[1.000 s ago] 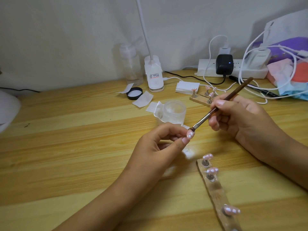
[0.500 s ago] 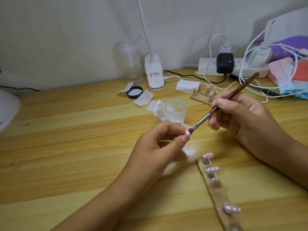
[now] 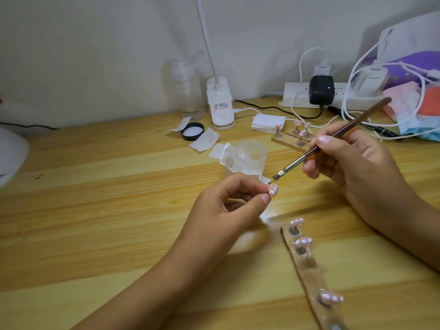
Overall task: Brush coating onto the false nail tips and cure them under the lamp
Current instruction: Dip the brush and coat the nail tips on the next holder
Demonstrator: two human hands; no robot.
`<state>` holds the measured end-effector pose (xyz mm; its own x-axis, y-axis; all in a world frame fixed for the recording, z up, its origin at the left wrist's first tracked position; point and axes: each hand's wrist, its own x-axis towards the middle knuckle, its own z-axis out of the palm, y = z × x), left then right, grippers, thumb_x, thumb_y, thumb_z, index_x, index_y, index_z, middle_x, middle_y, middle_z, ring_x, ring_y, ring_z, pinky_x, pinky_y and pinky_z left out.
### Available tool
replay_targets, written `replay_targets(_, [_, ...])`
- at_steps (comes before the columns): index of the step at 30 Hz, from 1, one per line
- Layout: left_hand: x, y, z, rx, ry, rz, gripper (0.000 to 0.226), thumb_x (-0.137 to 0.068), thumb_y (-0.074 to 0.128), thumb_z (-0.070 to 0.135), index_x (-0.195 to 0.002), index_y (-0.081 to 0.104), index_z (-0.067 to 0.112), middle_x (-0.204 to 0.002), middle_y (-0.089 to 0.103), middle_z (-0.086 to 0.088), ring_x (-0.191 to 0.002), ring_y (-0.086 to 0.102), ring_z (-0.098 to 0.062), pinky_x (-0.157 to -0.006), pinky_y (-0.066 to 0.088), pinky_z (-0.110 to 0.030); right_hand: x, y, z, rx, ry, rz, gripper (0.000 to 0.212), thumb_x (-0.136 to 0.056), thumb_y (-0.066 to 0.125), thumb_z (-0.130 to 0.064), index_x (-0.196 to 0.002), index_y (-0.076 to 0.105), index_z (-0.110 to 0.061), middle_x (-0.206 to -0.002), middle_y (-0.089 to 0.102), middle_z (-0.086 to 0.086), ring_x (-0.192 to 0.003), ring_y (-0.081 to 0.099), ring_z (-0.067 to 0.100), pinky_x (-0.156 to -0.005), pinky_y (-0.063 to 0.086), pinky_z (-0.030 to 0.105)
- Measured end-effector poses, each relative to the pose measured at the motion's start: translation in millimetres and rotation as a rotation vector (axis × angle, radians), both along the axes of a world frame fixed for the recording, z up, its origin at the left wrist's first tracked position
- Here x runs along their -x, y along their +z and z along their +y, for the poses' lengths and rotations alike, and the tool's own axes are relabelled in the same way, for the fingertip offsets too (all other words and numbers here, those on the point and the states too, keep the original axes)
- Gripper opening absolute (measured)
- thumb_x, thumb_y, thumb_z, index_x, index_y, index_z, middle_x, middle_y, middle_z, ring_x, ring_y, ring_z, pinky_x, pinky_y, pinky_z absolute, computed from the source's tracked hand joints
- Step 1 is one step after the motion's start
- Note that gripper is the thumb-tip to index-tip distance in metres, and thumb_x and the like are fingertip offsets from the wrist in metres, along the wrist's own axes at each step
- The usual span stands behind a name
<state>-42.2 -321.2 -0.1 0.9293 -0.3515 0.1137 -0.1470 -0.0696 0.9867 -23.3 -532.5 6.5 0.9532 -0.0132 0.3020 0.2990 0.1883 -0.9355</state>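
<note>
Brush [image 3: 357,122], gripped in right hand [image 3: 352,167], now off nail tip [image 3: 344,188] pinched in left hand [image 3: 221,210].

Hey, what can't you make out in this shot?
All in the head view.
- The white object at left: cut by the frame edge, unidentifiable.
- Underside of the nail tip: hidden by fingers of the left hand.
- Coating on the brush in the right hand: too small.
- Near end of the holder strip: cut by the bottom edge.
</note>
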Motion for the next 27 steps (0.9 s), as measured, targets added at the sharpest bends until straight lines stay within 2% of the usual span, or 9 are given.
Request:
replay_targets(3, [0.5, 0.3, -0.1, -0.010, 0.007, -0.012, 0.011, -0.087, 0.073, 0.019, -0.080, 0.073, 0.027, -0.079, 0.068, 0.013, -0.073, 0.059, 0.002, -0.066, 0.044, -0.009, 0.2, 0.4, -2.5, -0.043, 0.018, -0.005, 0.008, -0.090, 0.053, -0.016, -0.085, 0.060, -0.016, -0.065, 0.065, 0.002, -0.060, 0.063, 0.014, -0.058, 0.053, 0.022])
replay_targets(6, [0.5, 0.9, 0.3, -0.021, 0.008, -0.027, 0.020, -0.088, 0.071, 0.012, -0.078, 0.073, 0.030, -0.081, 0.070, 0.014, -0.075, 0.060, 0.002, -0.068, 0.045, -0.009, 3.4, -0.1, -1.2, 0.031, 0.101, -0.004, 0.007, -0.090, 0.056, -0.018, -0.087, 0.061, -0.015, -0.067, 0.065, 0.003, -0.063, 0.065, 0.016, -0.059, 0.053, 0.023])
replay_targets(10, [0.7, 2.2, -0.2, -0.021, 0.004, -0.020, 0.018, -0.088, 0.071, 0.012, -0.079, 0.073, 0.027, -0.079, 0.070, 0.014, -0.074, 0.060, 0.003, -0.066, 0.044, -0.008, 1.5, -0.5, -1.2, 0.019, 0.009, 0.010, 0.012, -0.091, 0.061, -0.020, -0.092, 0.056, -0.009, -0.064, 0.066, 0.005, -0.060, 0.063, 0.016, -0.058, 0.053, 0.022])
replay_targets(13, [0.6, 2.8, -0.8, -0.030, 0.016, -0.027, 0.018, -0.085, 0.073, 0.014, -0.077, 0.072, 0.030, -0.075, 0.068, 0.018, -0.070, 0.058, 0.004, -0.065, 0.044, -0.008, 3.7, -0.1, -1.1, 0.013, 0.076, -0.008, 0.005, -0.089, 0.058, -0.017, -0.088, 0.061, -0.014, -0.067, 0.066, 0.005, -0.062, 0.065, 0.015, -0.058, 0.054, 0.023])
replay_targets(15, [0.5, 2.7, -1.0, -0.028, 0.022, -0.023, 0.016, -0.082, 0.071, 0.016, -0.076, 0.072, 0.031, -0.076, 0.068, 0.018, -0.070, 0.057, 0.002, -0.064, 0.044, -0.008, 4.9, -0.6, 1.7, 0.054, 0.087, -0.015, 0.005, -0.089, 0.063, -0.019, -0.086, 0.062, -0.015, -0.067, 0.066, 0.004, -0.062, 0.066, 0.016, -0.058, 0.054, 0.023])
replay_targets(19, [0.0, 1.3, -0.7, -0.025, 0.021, -0.027, 0.011, -0.082, 0.071, 0.019, -0.077, 0.073, 0.028, -0.076, 0.068, 0.016, -0.070, 0.057, 0.000, -0.064, 0.044, -0.009, 1.1, 0.3, 1.3, 0.009, -0.039, 0.005, 0.013, -0.086, 0.061, -0.024, -0.089, 0.057, -0.012, -0.065, 0.067, 0.004, -0.059, 0.064, 0.015, -0.057, 0.053, 0.022])
replay_targets(23, [0.1, 1.4, -0.4, -0.024, 0.029, -0.024, 0.014, -0.081, 0.071, 0.018, -0.075, 0.072, 0.031, -0.075, 0.068, 0.017, -0.069, 0.057, 0.001, -0.063, 0.043, -0.008, 3.7, -1.1, -0.7, 0.054, 0.089, -0.027, 0.004, -0.088, 0.063, -0.022, -0.086, 0.064, -0.019, -0.071, 0.067, 0.004, -0.065, 0.067, 0.018, -0.059, 0.054, 0.023])
replay_targets(27, [0.0, 0.9, -0.1, 0.009, 0.028, -0.022, 0.026, -0.086, 0.072, 0.006, -0.075, 0.073, 0.029, -0.075, 0.071, 0.016, -0.068, 0.060, 0.004, -0.062, 0.043, -0.006, -0.5, -2.8, -1.9, 0.047, -0.028, -0.037, 0.006, -0.091, 0.059, -0.021, -0.090, 0.059, -0.015, -0.068, 0.067, 0.003, -0.063, 0.065, 0.016, -0.060, 0.053, 0.023])
